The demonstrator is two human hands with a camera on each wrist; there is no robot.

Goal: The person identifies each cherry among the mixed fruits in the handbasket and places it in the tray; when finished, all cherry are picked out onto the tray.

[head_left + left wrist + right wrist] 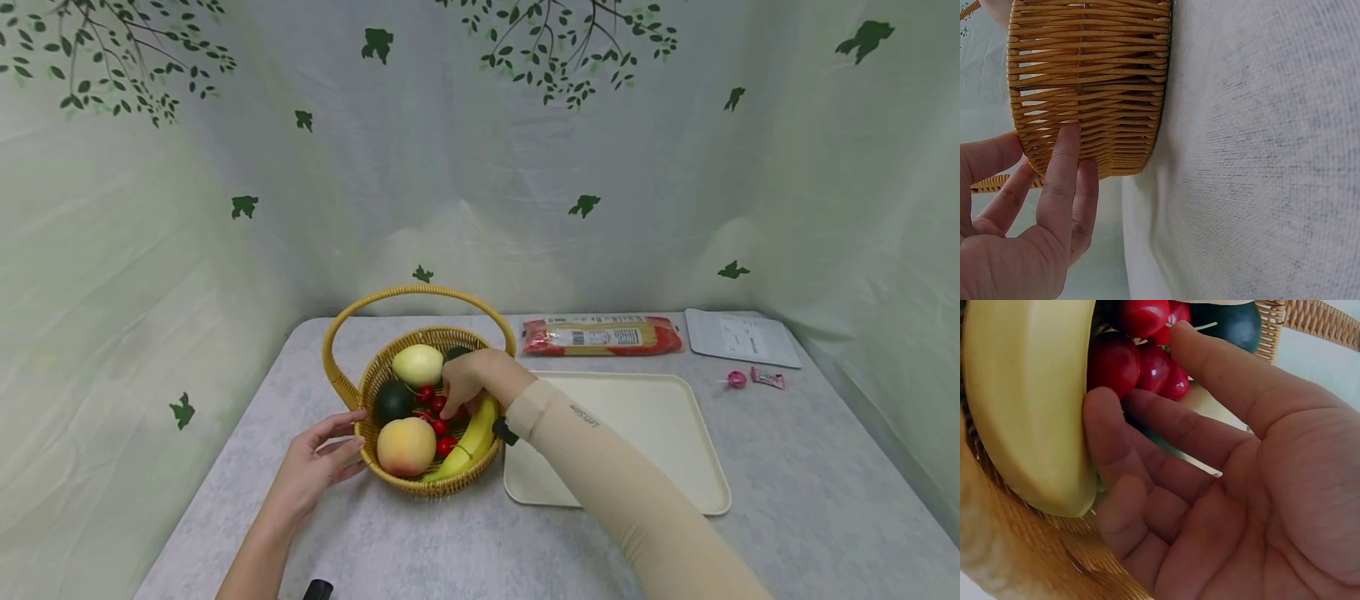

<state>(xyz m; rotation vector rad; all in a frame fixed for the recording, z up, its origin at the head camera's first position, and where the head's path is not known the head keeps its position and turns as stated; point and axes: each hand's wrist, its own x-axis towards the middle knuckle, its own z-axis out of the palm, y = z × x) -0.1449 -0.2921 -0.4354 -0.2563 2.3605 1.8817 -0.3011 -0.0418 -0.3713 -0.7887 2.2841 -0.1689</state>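
- Basket (438, 487), woven, w/ arched handle (420, 290): upright on grey table (817, 500), L of tray, toward backdrop (480, 208) w/ leaf print.
- L hand (321, 460): at basket's L side, fingers loosely extended & somewhat apart, tips touching rim & outer wall. L wrist view: same, tips against weave.
- R hand (472, 375): reaching down inside basket, over cherries (446, 447). R wrist view: fingers bent, thumb well apart from them, tips right by the red fruit; can't tell if thumb touches.
- Cherries: mid-basket, clustered, some w/ thin stems, partly hidden by R hand in head view.
- Banana (472, 442): R side of basket, just beside R fingers.
- Peach (406, 447): front L in basket.
- Dark green fruit (393, 403): L side, behind peach; another, mostly hidden, at back near R hand.
- Pale yellow fruit (417, 366): back of basket.
- R forearm: beige sleeve (622, 483), crossing over cream tray (645, 421).
- Behind tray: red/clear pkt (600, 336); to its R, flat silvery pouch (742, 337).
- Far R, in front of pouch: pink lollipop (737, 380), wrapped candy (767, 378) just beside it.
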